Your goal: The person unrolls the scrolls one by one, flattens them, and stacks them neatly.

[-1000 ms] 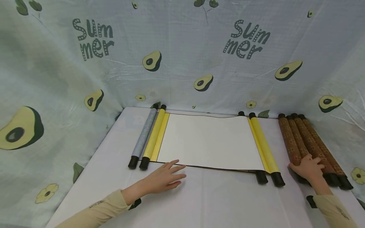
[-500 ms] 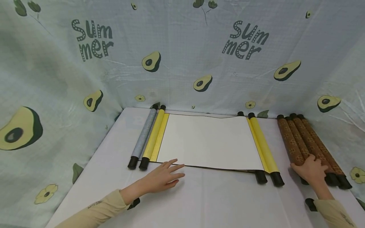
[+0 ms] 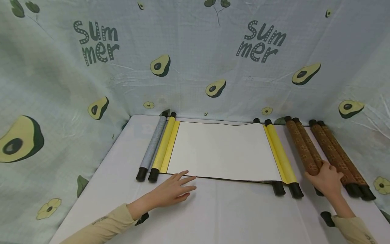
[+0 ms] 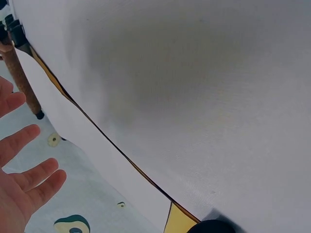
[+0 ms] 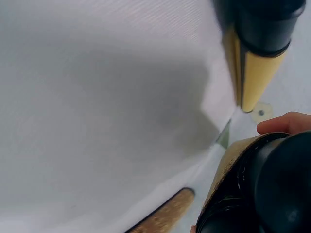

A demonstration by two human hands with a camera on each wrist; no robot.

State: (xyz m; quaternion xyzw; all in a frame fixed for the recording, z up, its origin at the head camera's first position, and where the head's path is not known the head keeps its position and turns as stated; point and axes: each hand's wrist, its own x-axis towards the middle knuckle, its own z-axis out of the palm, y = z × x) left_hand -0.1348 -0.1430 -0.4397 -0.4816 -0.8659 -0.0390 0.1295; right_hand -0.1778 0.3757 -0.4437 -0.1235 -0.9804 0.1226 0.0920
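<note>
The right hand grasps 2 brown rolls toward their near ends. Just right of that grip lie 2 more rolls, also brown. Near its left, a yellow roll borders the white sheet. Well left, the left hand spreads its fingers, holding nothing, at the sheet's near edge.

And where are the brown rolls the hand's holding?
In the head view, the held brown rolls are on the right, between a yellow roll and two other brown rolls, with the right hand gripping their near end.
</note>
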